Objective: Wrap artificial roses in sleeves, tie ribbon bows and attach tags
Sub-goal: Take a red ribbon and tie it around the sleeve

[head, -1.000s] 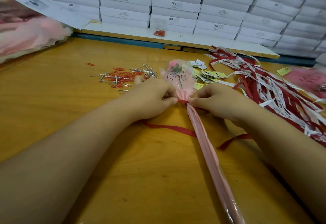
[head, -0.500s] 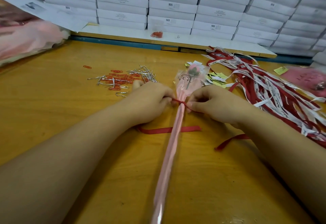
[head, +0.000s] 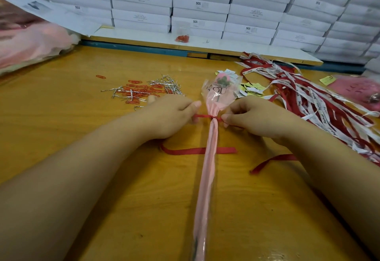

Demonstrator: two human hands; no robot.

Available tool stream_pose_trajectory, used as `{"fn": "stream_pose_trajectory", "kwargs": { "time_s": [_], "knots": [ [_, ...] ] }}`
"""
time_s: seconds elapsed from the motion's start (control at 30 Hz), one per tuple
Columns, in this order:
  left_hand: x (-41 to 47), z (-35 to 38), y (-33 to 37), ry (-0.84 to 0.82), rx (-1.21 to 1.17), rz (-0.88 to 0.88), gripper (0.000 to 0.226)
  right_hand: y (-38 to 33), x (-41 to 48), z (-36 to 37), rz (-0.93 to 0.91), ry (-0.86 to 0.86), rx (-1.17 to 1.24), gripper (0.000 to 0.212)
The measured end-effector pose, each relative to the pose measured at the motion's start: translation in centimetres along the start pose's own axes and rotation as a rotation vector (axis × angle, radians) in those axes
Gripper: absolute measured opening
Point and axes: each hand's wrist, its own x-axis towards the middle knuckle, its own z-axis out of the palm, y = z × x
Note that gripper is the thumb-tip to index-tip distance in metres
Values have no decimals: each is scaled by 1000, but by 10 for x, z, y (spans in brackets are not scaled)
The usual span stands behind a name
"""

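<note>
Two palms-down: left hand [head: 170,116], right hand [head: 257,119] fingers [head: 195,104] pinch red ribbon [head: 202,116] around sleeved rose [head: 207,178].

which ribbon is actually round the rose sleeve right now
The plain red ribbon, pulled tight round the pink sleeve between the left hand and right hand; the printed ribbons lie piled loose at right.

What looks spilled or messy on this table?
Red paper clips and silver wire ties lie scattered loose beyond the left hand, one clip stray on its own. The red and white ribbons sprawl in a tangled heap on the right.
</note>
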Motion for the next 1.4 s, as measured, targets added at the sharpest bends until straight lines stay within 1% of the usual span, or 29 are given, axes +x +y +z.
{"fn": "stream_pose_trajectory", "kwargs": {
  "time_s": [0.07,0.17,0.33,0.43,0.53,0.63,0.73,0.9,1.0,1.1,1.2,1.3,1.4],
  "knots": [
    [1,-1,1,-33,-20,-51,50,2,0,1,-1,1,-1,28],
    [3,-4,-3,-90,-40,-43,43,2,2,0,9,9,-7,25],
    [-1,-11,-6,-123,-380,-27,29,4,2,-2,6,32,-12,21],
    [-4,-13,-3,-110,-550,49,21,3,2,1,-32,23,-21,16],
    [-8,-10,4,-126,-744,106,14,2,1,3,-59,13,-30,16],
    [-9,-1,9,-98,-846,149,18,1,0,4,-83,4,-40,15],
    [-8,5,11,-79,-880,182,21,1,1,2,-106,9,-51,14],
    [-8,7,13,-124,-909,242,21,3,3,-1,-148,6,-119,14],
    [-7,10,14,-122,-925,239,20,6,2,-4,-174,-19,-140,12],
    [-6,11,11,-113,-900,211,11,6,2,-7,-191,-75,-166,11],
    [-4,13,9,-76,-871,186,12,5,0,-10,-188,-113,-183,11],
    [-5,15,9,-54,-848,185,19,4,-3,-17,-186,-131,-202,22],
    [-5,14,10,-39,-837,182,29,2,-8,-26,-226,-163,-91,44]
  ]
}}
